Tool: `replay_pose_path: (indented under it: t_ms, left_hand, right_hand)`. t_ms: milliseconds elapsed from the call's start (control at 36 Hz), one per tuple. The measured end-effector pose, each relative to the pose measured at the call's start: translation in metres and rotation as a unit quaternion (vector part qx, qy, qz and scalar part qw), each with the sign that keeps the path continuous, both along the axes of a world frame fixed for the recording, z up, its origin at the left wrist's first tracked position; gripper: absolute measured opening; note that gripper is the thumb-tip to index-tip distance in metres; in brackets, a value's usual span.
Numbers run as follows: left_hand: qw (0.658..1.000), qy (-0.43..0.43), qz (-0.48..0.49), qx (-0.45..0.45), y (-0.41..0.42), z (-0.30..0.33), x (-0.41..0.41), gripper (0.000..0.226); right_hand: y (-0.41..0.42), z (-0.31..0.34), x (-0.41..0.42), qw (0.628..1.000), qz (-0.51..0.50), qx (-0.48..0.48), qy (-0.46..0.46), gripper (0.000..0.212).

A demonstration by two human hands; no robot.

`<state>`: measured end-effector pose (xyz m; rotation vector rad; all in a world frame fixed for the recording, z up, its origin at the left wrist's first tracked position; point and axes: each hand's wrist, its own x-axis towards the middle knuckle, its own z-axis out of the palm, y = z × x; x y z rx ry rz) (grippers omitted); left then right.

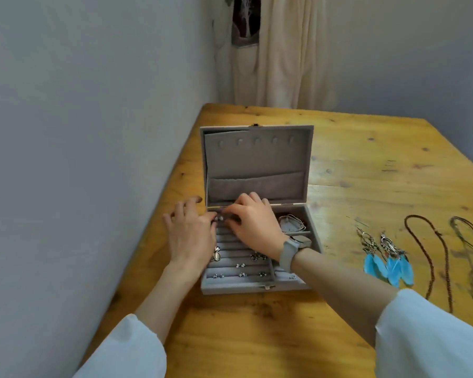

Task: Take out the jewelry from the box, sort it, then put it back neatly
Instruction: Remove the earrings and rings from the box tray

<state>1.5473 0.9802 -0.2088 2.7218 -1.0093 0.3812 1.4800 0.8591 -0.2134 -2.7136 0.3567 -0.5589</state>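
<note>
a yellow wooden table (339,165) is sitting against a pale wall, and my grey jewelry box (257,289) is standing open on it, lid upright. both my hands are meeting over the far ring rows: my left hand (190,238) and my right hand (253,222) are each curling fingertips in, pinching a small silver earring (219,219) between them. more studs (242,274) are sitting in the near rows, bangles (292,223) in the right compartment. blue feather earrings (388,261) and a beaded necklace (432,257) are lying on the table, well right of the box.
</note>
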Motion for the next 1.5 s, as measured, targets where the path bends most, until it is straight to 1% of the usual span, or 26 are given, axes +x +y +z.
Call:
replay_pose_path:
  t_ms: [139,222,306,361,417,472,583,639,694,750,806,889,944,1028,1111,1222,1333,1500]
  left_hand:
    - [0.999,-0.01,-0.002,-0.044,0.001,-0.009,0.005,0.014]
    - [0.997,-0.007,-0.012,-0.081,0.002,-0.01,0.005,0.013]
    - [0.992,0.0,-0.027,-0.12,0.007,-0.006,0.0,0.011]
    - [0.986,0.013,-0.04,-0.158,0.011,-0.001,-0.007,0.011]
    - [0.974,0.053,-0.067,-0.212,0.016,0.007,-0.018,0.012]
    - [0.952,0.116,-0.112,-0.262,0.022,0.015,-0.036,0.011]
    - [0.913,0.212,-0.187,-0.296,0.034,0.017,-0.088,0.011]
    - [0.904,0.243,-0.205,-0.288,0.036,0.006,-0.11,0.011]
    - [0.903,0.267,-0.217,-0.259,0.036,-0.007,-0.128,0.012]
    - [0.9,0.289,-0.226,-0.233,0.034,-0.017,-0.141,0.012]
    - [0.9,0.296,-0.234,-0.22,0.03,-0.021,-0.152,0.012]
    - [0.906,0.285,-0.234,-0.208,0.019,-0.025,-0.163,0.011]
    - [0.917,0.27,-0.221,-0.194,0.012,-0.029,-0.168,0.011]
    - [0.935,0.229,-0.206,-0.174,0.002,-0.031,-0.173,0.011]
    - [0.945,0.207,-0.186,-0.172,-0.005,-0.03,-0.176,0.011]
    - [0.955,0.186,-0.152,-0.173,-0.008,-0.029,-0.178,0.013]
    - [0.959,0.175,-0.155,-0.163,-0.009,-0.03,-0.179,0.017]
    - [0.958,0.174,-0.159,-0.16,-0.008,-0.03,-0.178,0.022]
  right_hand:
    - [0.005,-0.008,0.006,0.999,-0.019,-0.028,-0.025,0.013]
    - [0.004,-0.007,0.006,0.999,-0.021,-0.02,-0.025,0.012]
    - [0.001,0.0,-0.001,0.999,-0.02,0.008,-0.05,0.009]
    - [-0.001,0.008,-0.013,0.996,-0.01,0.064,-0.067,0.006]
    - [-0.003,0.017,-0.031,0.988,0.009,0.13,-0.082,0.006]
    - [-0.003,0.025,-0.054,0.98,0.014,0.175,-0.092,0.007]
    - [0.0,0.029,-0.107,0.968,0.011,0.232,-0.098,0.011]
    - [0.003,0.025,-0.134,0.963,0.008,0.254,-0.094,0.014]
    - [0.004,0.016,-0.159,0.957,0.003,0.274,-0.096,0.017]
    - [0.006,0.006,-0.18,0.959,-0.006,0.267,-0.09,0.019]
    - [0.006,-0.007,-0.198,0.967,-0.022,0.241,-0.075,0.019]
    - [0.002,-0.023,-0.22,0.975,-0.062,0.212,-0.034,0.021]
    - [0.0,-0.029,-0.228,0.981,-0.08,0.174,-0.014,0.019]
    - [-0.003,-0.031,-0.227,0.987,-0.109,0.114,-0.018,0.013]
    - [-0.005,-0.032,-0.222,0.983,-0.156,0.088,-0.033,0.01]
    - [-0.004,-0.034,-0.216,0.981,-0.171,0.079,-0.044,0.008]
    - [0.0,-0.034,-0.213,0.982,-0.168,0.078,-0.046,0.009]
    - [0.001,-0.035,-0.213,0.982,-0.143,0.115,-0.039,0.021]
